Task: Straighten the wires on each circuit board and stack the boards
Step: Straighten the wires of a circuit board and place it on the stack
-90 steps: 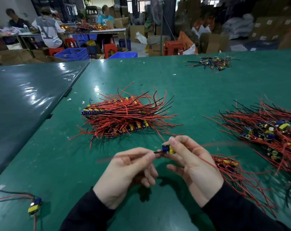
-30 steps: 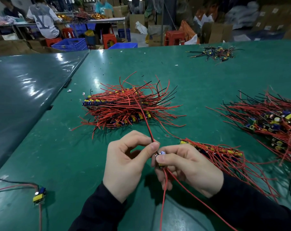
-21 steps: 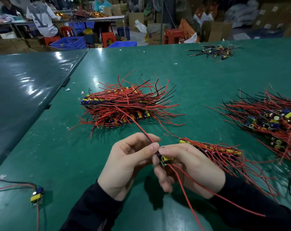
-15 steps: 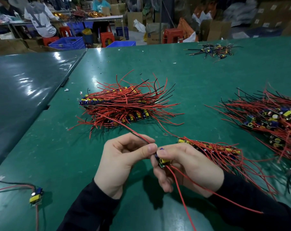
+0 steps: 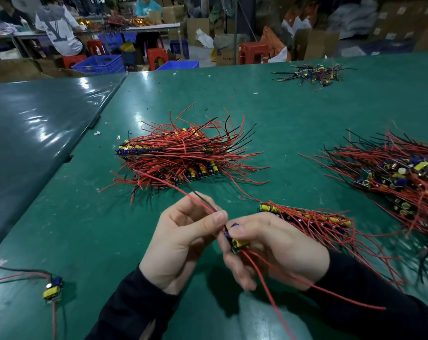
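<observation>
**Both hands on one small board above the green bench**

The green bench (image 5: 293,106) fills most of the view, with a darker, shinier bench (image 5: 36,133) butted against its left edge. Beyond them are people seated at a far table, blue crates, red stools and cardboard boxes.

On the bench, the large stack of boards (image 5: 181,158) lies ahead of the hands, red and black wires fanning out to the right. A loose heap of boards (image 5: 399,173) sprawls at the right edge. A short row of boards (image 5: 306,217) lies just beside the right hand, its wires trailing right. A small tangle (image 5: 311,74) sits at the far side, and a single board (image 5: 52,289) lies near the left corner.

The right hand (image 5: 276,249) curls round a small circuit board (image 5: 235,240), thumb on top; two red wires hang down from it. The left hand (image 5: 183,241) pinches the board's other red and black wires (image 5: 198,198) between thumb and forefinger, close to the board, and they run up to the left.
</observation>
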Demonstrator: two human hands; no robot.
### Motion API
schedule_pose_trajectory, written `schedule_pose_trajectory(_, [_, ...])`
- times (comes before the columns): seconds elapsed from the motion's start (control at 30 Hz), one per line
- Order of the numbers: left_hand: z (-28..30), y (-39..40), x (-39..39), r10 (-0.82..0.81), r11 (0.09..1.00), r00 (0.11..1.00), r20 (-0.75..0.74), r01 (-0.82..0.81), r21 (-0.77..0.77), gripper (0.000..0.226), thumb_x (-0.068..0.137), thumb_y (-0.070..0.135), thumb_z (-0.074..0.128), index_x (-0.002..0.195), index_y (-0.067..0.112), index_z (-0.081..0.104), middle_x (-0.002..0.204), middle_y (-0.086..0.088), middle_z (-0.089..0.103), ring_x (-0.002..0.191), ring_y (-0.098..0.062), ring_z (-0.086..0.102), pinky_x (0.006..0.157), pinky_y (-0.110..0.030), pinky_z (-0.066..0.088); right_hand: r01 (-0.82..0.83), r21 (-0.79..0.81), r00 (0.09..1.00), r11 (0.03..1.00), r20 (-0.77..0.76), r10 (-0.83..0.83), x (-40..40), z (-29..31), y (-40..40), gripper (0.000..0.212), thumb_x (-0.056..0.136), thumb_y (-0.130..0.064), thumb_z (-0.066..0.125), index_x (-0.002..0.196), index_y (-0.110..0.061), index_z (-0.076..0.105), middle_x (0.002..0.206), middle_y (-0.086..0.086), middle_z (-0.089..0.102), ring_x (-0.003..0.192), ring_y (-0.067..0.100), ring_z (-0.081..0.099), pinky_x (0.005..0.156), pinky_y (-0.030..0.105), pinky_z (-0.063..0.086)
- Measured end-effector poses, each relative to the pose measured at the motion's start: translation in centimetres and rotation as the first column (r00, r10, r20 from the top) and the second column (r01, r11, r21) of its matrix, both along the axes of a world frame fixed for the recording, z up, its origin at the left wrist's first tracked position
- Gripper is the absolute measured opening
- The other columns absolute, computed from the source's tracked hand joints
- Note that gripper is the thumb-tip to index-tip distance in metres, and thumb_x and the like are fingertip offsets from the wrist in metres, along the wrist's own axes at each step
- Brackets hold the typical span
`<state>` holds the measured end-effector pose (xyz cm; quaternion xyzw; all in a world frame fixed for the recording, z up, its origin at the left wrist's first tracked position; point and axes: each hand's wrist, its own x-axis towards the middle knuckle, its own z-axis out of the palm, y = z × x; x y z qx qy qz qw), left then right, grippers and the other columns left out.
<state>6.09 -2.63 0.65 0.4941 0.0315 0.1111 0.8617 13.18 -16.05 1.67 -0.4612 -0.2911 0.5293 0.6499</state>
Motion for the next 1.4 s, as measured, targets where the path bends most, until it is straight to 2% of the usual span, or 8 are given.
schedule_pose_trajectory(0.3, [-0.1, 0.0, -0.1, 0.047, 0.998, 0.995, -0.084, -0.051, -0.045, 0.047, 0.040, 0.028, 0.093, 0.067, 0.010, 0.060, 0.064, -0.010, 0.050, 0.054, -0.018, 0.049, 0.051, -0.024, 0.047, 0.165, -0.014, 0.962, 0.986, 0.222, -0.158, -0.7, -0.3, 0.3, 0.018, 0.077, -0.018, 0.045, 0.061, -0.012, 0.053, 0.049, 0.010, 0.056, 0.036, 0.018, 0.052, 0.039, 0.020, 0.040])
schedule_pose_trajectory(0.43, [0.1, -0.2, 0.1, 0.068, 0.992, 0.994, -0.092, -0.057, 0.108, 0.018, 0.061, 0.015, 0.079, 0.062, 0.016, 0.061, 0.064, -0.009, 0.055, 0.053, -0.018, 0.052, 0.054, -0.027, 0.045, 0.191, -0.035, 0.951, 0.981, 0.254, -0.176, -0.7, -0.7, 0.3, 0.026, 0.084, -0.025, 0.045, 0.063, -0.011, 0.049, 0.050, 0.008, 0.057, 0.037, 0.017, 0.053, 0.038, 0.019, 0.038])
schedule_pose_trajectory(0.73, [0.0, 0.6, 0.1, 0.108, 0.943, 0.981, -0.163, -0.049, 0.328, 0.024, 0.057, 0.020, 0.073, 0.072, 0.001, 0.073, 0.070, -0.014, 0.067, 0.064, -0.020, 0.059, 0.060, -0.022, 0.050, 0.279, -0.140, 0.872, 0.950, 0.450, -0.189, -0.6, -1.3, 0.3, 0.035, 0.099, -0.009, 0.041, 0.066, -0.012, 0.052, 0.056, 0.006, 0.060, 0.042, 0.014, 0.056, 0.041, 0.019, 0.039])
schedule_pose_trajectory(0.83, [-0.2, 0.5, 0.1, 0.204, 0.857, 0.978, -0.049, -0.154, 0.491, 0.012, 0.061, 0.015, 0.077, 0.066, 0.005, 0.073, 0.068, -0.011, 0.071, 0.061, -0.014, 0.063, 0.060, -0.020, 0.052, 0.288, -0.187, 0.874, 0.939, 0.452, -0.178, -0.7, -1.5, 0.4, 0.036, 0.098, -0.009, 0.041, 0.063, -0.010, 0.052, 0.055, 0.008, 0.060, 0.042, 0.015, 0.057, 0.041, 0.019, 0.039])
schedule_pose_trajectory(0.97, [-1.0, 0.0, 0.3, 0.339, 0.566, 0.931, 0.133, -0.315, 0.762, 0.003, 0.066, 0.012, 0.078, 0.065, 0.012, 0.075, 0.065, 0.001, 0.071, 0.062, -0.010, 0.066, 0.062, -0.018, 0.049, 0.311, -0.229, 0.872, 0.922, 0.454, -0.182, -0.6, -1.6, 0.6, 0.034, 0.095, -0.009, 0.040, 0.063, -0.009, 0.051, 0.054, 0.010, 0.058, 0.040, 0.017, 0.056, 0.039, 0.020, 0.038])
schedule_pose_trajectory(1.13, [-0.2, 0.6, 0.2, 0.156, 0.940, 0.962, -0.223, -0.075, 0.334, 0.019, 0.050, 0.020, 0.077, 0.065, 0.009, 0.076, 0.063, -0.010, 0.067, 0.058, -0.018, 0.057, 0.055, -0.019, 0.048, 0.211, -0.214, 0.950, 0.954, 0.275, -0.149, -0.7, -1.1, 0.5, 0.037, 0.095, -0.010, 0.037, 0.061, -0.008, 0.052, 0.051, 0.009, 0.060, 0.038, 0.016, 0.055, 0.038, 0.019, 0.037])
schedule_pose_trajectory(1.27, [0.5, 1.2, -0.1, 0.001, 0.985, 0.956, -0.292, 0.050, 0.166, 0.016, 0.049, 0.017, 0.075, 0.063, 0.010, 0.074, 0.053, -0.003, 0.058, 0.045, -0.010, 0.053, 0.048, -0.014, 0.044, 0.066, -0.162, 0.990, 0.985, 0.137, -0.043, -0.8, -0.4, 0.3, 0.039, 0.095, -0.014, 0.033, 0.070, -0.006, 0.061, 0.058, 0.009, 0.064, 0.044, 0.017, 0.058, 0.042, 0.019, 0.041])
schedule_pose_trajectory(1.4, [0.5, 1.5, -0.1, 0.025, 0.980, 0.957, -0.289, 0.034, 0.196, 0.017, 0.048, 0.018, 0.075, 0.062, 0.007, 0.073, 0.054, -0.006, 0.059, 0.046, -0.012, 0.052, 0.048, -0.015, 0.044, 0.120, -0.188, 0.972, 0.975, 0.224, -0.076, -0.7, -0.3, 0.2, 0.033, 0.096, -0.008, 0.036, 0.075, -0.007, 0.061, 0.057, 0.007, 0.065, 0.043, 0.015, 0.059, 0.042, 0.020, 0.040])
